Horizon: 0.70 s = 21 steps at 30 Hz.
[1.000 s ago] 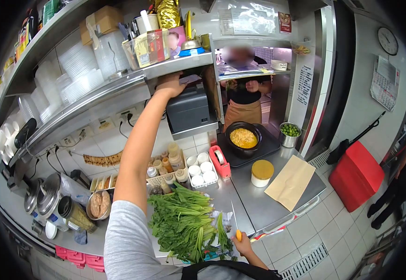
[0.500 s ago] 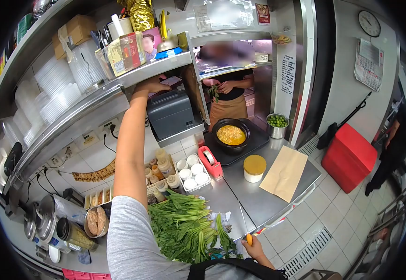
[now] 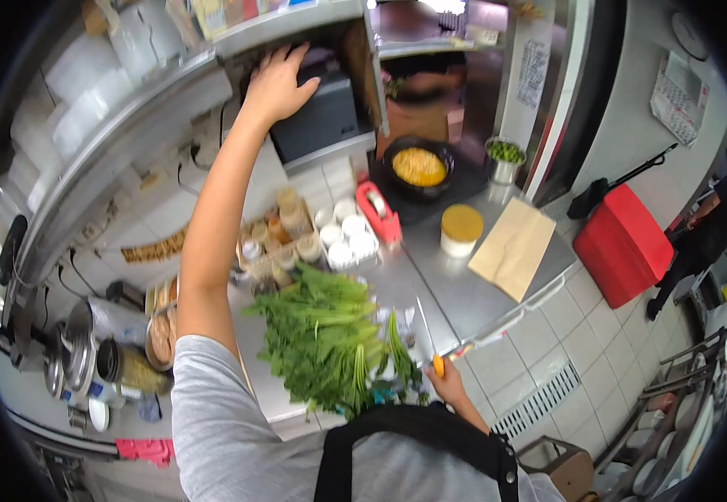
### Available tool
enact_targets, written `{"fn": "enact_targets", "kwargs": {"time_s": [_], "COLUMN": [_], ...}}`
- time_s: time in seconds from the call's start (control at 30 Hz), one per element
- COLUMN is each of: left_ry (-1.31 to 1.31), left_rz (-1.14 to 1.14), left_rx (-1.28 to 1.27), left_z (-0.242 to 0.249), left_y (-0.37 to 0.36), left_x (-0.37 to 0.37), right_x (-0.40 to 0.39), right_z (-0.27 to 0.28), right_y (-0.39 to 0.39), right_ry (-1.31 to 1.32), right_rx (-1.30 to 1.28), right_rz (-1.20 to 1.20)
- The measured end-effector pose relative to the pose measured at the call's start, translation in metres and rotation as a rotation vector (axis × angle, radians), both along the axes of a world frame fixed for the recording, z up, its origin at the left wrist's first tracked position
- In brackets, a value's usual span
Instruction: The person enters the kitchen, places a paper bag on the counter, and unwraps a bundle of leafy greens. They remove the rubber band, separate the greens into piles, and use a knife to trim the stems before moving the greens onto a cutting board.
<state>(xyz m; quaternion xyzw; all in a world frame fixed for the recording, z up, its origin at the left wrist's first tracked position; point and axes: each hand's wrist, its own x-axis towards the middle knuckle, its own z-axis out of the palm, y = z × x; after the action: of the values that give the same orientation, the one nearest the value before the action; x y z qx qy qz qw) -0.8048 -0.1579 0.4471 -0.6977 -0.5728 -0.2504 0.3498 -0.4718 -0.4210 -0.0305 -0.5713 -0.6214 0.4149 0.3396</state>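
Note:
My left hand [image 3: 281, 90] is raised at the shelf opening, fingers spread, in front of a dark box-shaped printer [image 3: 320, 121]. I see nothing in it; whether the fingertips touch the printer cannot be made out. Low on the right, my right hand [image 3: 450, 386] grips the orange handle of a knife [image 3: 438, 366], its thin blade pointing away over the steel counter [image 3: 405, 280]. Left of the blade lies a large heap of leafy greens [image 3: 317, 343], with a smaller bunch [image 3: 402, 351] beside the knife.
A black bowl of yellow food [image 3: 420, 167], a yellow-lidded tub [image 3: 461, 230], a paper bag [image 3: 514, 248], a red tape dispenser [image 3: 377, 212] and white-lidded cups [image 3: 348, 234] stand on the counter. A red bin [image 3: 624, 248] and a person [image 3: 702, 230] are at right.
My left hand has come out from above the printer, and its fingers have spread; the pale slip near it no longer shows. The view has tilted downward. My right hand still grips the knife.

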Motion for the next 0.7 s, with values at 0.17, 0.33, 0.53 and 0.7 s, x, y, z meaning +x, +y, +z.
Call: {"fn": "enact_targets", "kwargs": {"time_s": [0.17,0.33,0.53,0.7], "left_ry": [-0.083,-0.065,-0.009,-0.483], "left_rz": [-0.775,-0.291,0.104,-0.145], "left_rx": [0.34,-0.727,-0.976,-0.96], "left_z": [-0.119,-0.295,-0.334,-0.356], "left_y": [-0.131,-0.166,-0.168,-0.189], "left_x": [0.037,0.056,0.042,0.091], "right_x": [0.0,-0.003,-0.019,-0.03], "right_z": [0.016,-0.009,-0.022,-0.022], "right_y": [-0.009,-0.014,-0.01,0.0], "right_ry": [-0.024,0.074,0.108,0.168], "right_rx": [-0.143,-0.108,-0.151,-0.125], "right_rz": [0.017,0.001,0.001,-0.057]}}
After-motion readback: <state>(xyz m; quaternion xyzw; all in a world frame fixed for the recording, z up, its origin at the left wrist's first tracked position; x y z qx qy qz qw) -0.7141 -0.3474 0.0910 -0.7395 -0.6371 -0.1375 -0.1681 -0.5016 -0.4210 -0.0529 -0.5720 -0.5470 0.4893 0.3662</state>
